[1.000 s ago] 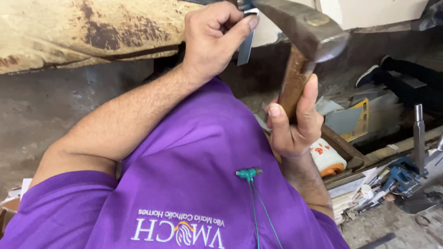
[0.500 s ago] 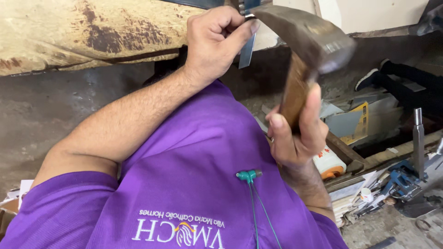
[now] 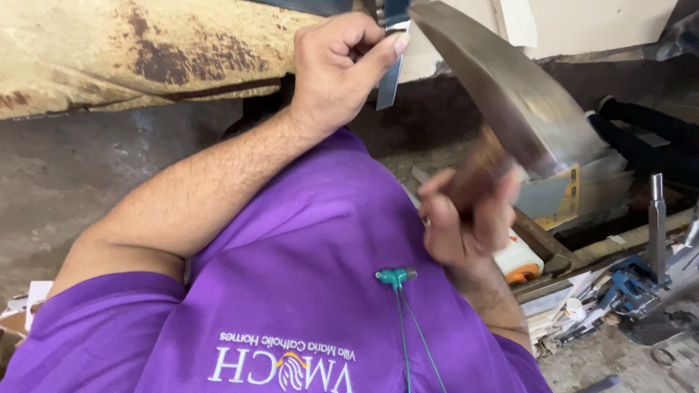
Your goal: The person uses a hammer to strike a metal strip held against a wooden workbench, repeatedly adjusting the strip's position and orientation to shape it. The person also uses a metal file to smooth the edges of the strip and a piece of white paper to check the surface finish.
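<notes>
My left hand [image 3: 336,67] is raised at the top middle, fingers closed around a flat steel chisel [image 3: 389,81] held against the rusty, cream-painted metal panel [image 3: 138,51] above. My right hand [image 3: 466,218] grips the wooden handle [image 3: 477,175] of a hammer; its large steel head [image 3: 520,102] is blurred and lies close to the chisel's end. My purple shirt [image 3: 306,291] fills the lower middle, with a teal earphone cord [image 3: 397,278] lying on it.
At the right lie a white and orange bottle [image 3: 518,260], yellow-grey cardboard [image 3: 568,196], wooden strips, a blue metal tool [image 3: 630,287] and an upright steel rod [image 3: 657,225]. Dark grey concrete floor [image 3: 65,189] is at the left.
The hammer has swung up and towards the chisel, its head now larger and blurred. My left hand has kept the chisel in about the same place.
</notes>
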